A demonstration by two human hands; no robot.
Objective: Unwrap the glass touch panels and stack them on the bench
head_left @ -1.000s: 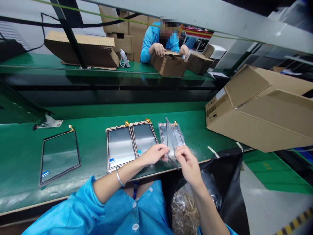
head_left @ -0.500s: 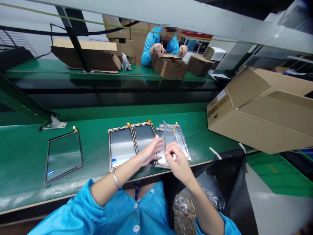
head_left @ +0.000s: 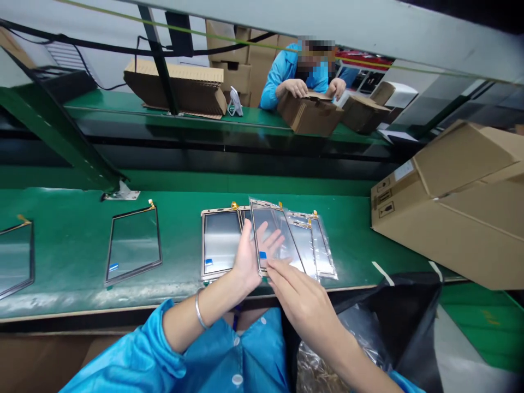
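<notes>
I hold a clear panel (head_left: 275,232) up off the desk (head_left: 69,245), tilted a bit, in front of me. My left hand (head_left: 248,259) is under it. That hand is flat, with its fingers (head_left: 273,240) spread wide, and I can see them through the glass. There is a thin bracelet (head_left: 199,309) on that wrist.

My right hand (head_left: 305,303) comes in from below. Its fingers are stretched out straight, and the tips touch the bottom edge of the panel, just beside a little blue tab (head_left: 262,255). I cannot tell if they pinch the edge or only touch it.

Right under my left hand, a shiny panel with a gold rim (head_left: 219,245) lies flat on the desk. To the right of what I hold is a small pile of panels in clear bags (head_left: 321,248). Further left lies a dark-framed panel (head_left: 133,245), and another one (head_left: 14,262) is at the far left edge.

A big cardboard box (head_left: 450,213) sits on the right end of the desk. Below it, near my right arm, hangs a black bag (head_left: 395,322) with crinkly clear wrap inside.

Across from me, on another green desk, a person in a blue sleeve (head_left: 276,76) has both hands on a small brown box (head_left: 309,113). A flat stack of cardboard (head_left: 182,90) lies to their side.
</notes>
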